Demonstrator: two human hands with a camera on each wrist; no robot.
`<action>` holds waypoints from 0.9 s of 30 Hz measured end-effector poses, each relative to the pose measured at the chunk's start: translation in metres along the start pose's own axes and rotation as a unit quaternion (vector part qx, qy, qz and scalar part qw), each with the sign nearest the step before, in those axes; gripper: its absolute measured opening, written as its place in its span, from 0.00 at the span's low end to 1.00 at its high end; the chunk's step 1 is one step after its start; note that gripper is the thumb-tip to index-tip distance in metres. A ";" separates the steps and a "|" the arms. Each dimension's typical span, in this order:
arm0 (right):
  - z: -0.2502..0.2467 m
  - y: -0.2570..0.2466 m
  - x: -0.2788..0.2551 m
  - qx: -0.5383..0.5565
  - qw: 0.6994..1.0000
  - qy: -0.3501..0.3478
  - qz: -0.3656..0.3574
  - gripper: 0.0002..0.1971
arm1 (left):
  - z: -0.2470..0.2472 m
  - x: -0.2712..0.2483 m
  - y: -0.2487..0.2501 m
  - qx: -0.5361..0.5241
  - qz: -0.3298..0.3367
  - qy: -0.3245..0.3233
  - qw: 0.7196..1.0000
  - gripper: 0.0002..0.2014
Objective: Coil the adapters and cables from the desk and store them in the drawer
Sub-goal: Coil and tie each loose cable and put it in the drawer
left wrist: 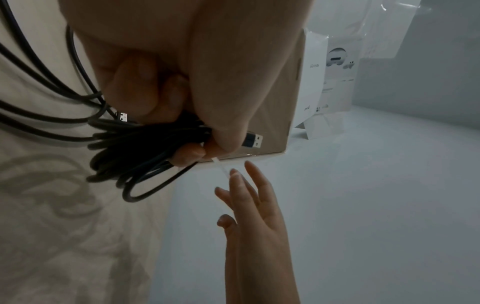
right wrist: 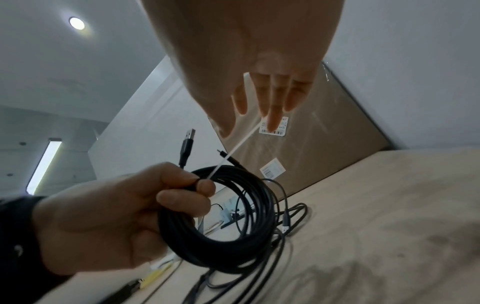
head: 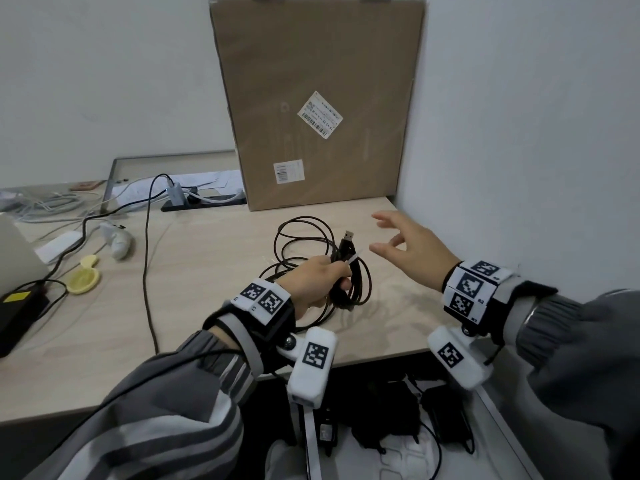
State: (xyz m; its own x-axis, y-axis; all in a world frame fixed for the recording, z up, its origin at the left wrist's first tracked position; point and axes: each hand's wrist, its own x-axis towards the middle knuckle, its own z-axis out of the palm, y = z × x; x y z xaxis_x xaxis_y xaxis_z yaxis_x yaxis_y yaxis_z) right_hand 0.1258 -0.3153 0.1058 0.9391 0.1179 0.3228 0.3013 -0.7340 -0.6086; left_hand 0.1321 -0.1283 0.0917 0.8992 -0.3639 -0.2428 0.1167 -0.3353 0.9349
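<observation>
My left hand [head: 318, 284] grips a coiled black cable [head: 358, 285] just above the desk; the coil [right wrist: 221, 218] hangs from its curled fingers. A white tie strip [right wrist: 233, 152] sticks up from the pinch of thumb and forefinger. The cable's USB plug [head: 347, 237] points up past the knuckles, also visible as the plug [left wrist: 253, 139] in the left wrist view. My right hand [head: 405, 247] hovers to the right of the coil, fingers spread and holding nothing. A second loose black cable [head: 301, 233] lies on the desk behind the coil. Below the desk edge an open drawer [head: 495, 410] holds black adapters [head: 388, 417].
A large cardboard box [head: 318, 98] leans against the back wall. A power strip [head: 204, 202] with plugged cables, a yellow round lid [head: 83, 277], a crumpled white item [head: 117, 239] and a black power brick [head: 20, 306] occupy the desk's left side. A wall [head: 519, 133] bounds the right.
</observation>
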 end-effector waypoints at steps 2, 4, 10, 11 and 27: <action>0.004 -0.002 0.004 0.023 0.999 -0.018 0.015 0.22 | 0.001 -0.001 0.000 -0.002 -0.004 -0.005 1.000 0.07; 0.006 -0.001 0.006 -0.033 0.998 -0.044 -0.009 0.15 | 0.001 -0.001 -0.003 -0.005 -0.003 0.007 1.000 0.08; 0.005 -0.003 -0.002 -0.177 0.983 -0.008 -0.038 0.04 | -0.006 0.005 -0.007 0.069 0.022 0.073 0.995 0.10; 0.004 -0.006 -0.006 -0.196 0.980 -0.007 -0.038 0.05 | -0.007 0.006 -0.006 0.074 0.023 0.083 0.994 0.10; -0.021 0.000 -0.021 0.185 0.956 -0.111 0.198 0.09 | -0.002 0.004 -0.009 0.075 0.035 0.002 0.997 0.12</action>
State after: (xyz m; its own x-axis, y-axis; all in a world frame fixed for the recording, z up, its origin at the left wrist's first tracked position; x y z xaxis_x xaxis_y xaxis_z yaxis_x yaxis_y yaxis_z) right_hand 0.1024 -0.3320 0.1140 0.9913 0.0497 -0.1222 -0.0850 -0.4679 -0.8797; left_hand 0.1351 -0.1249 0.0827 0.9047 -0.3877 -0.1766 -0.0107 -0.4351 0.9003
